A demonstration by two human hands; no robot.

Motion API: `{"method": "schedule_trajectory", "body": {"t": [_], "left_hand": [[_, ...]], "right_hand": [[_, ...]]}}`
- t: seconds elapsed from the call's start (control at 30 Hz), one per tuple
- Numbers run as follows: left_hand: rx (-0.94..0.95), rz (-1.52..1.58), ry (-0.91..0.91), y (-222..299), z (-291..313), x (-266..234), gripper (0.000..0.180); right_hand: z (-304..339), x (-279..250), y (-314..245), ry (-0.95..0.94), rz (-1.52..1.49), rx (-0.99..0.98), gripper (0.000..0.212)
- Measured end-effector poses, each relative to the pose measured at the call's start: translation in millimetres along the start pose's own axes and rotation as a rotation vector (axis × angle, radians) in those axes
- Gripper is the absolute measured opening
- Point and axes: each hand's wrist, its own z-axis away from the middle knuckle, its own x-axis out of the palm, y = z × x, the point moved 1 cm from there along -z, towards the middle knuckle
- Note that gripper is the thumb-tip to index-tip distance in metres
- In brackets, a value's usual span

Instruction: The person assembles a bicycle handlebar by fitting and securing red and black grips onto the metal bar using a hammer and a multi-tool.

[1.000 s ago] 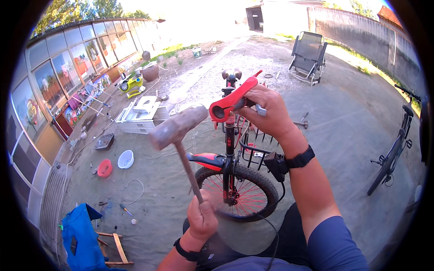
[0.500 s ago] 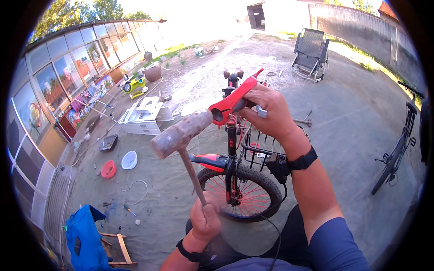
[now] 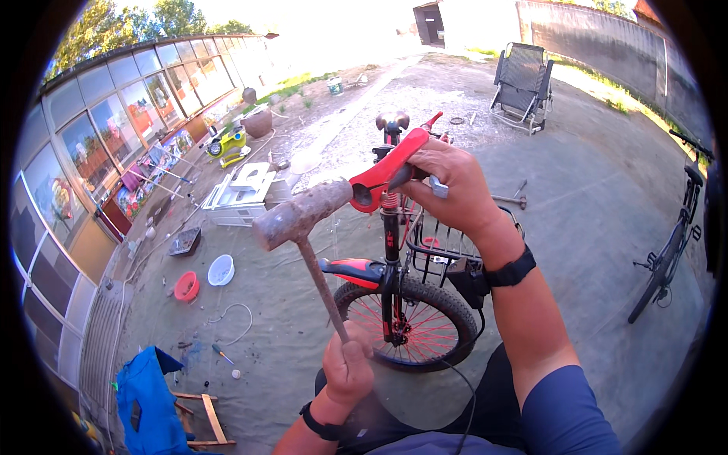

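Observation:
A hammer (image 3: 303, 213) with a thick, worn metal head and a thin handle stands upright in my left hand (image 3: 349, 368), whose fingers wrap round the lower handle. My right hand (image 3: 451, 182) grips a long red part (image 3: 390, 168) with a dark hollow near its lower end. One end of the hammer head meets that lower end in the view; whether they touch I cannot tell. A small grey piece (image 3: 437, 186) pokes out by my right fingers. Behind and below stands a bicycle with a black fork (image 3: 390, 250), red-spoked front wheel (image 3: 413, 326), red-and-black mudguard (image 3: 351, 271) and wire basket (image 3: 447, 246).
Another hammer (image 3: 512, 200) lies on the ground beyond the basket. To the left are a red basin (image 3: 186, 286), a white basin (image 3: 221, 270), a screwdriver (image 3: 222, 353) and a blue cloth (image 3: 148, 402) over a wooden frame. A folding chair (image 3: 523, 83) and a second bicycle (image 3: 671, 235) stand right.
The view has shifted slightly, so the ground items sit a little further right. Both hands keep their grips, and the hammer head stays beside the red part.

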Motion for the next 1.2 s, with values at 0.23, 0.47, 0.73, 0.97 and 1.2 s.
{"method": "schedule_trajectory", "body": {"t": [0.23,0.47,0.73,0.97,1.2], "left_hand": [[0.051,0.039,0.004,3.0,-4.1,4.2,0.035],[-0.004,0.019,0.01,3.3,-2.6,4.0,0.035],[-0.047,-0.036,-0.018,1.2,-2.9,-0.2,0.035],[-0.011,-0.037,-0.002,-0.6,-0.3,-1.9,0.034],[-0.019,-0.02,0.003,3.5,-5.4,0.3,0.035]], "right_hand": [[0.2,-1.0,-0.6,0.0,0.018,0.003,0.041],[0.5,-0.7,0.0,-0.009,0.024,0.008,0.042],[1.1,-1.5,1.8,-0.018,0.0,0.021,0.042],[0.5,-1.5,1.0,-0.006,0.036,-0.017,0.042],[1.2,-2.1,0.7,-0.028,0.01,0.026,0.041]]}}
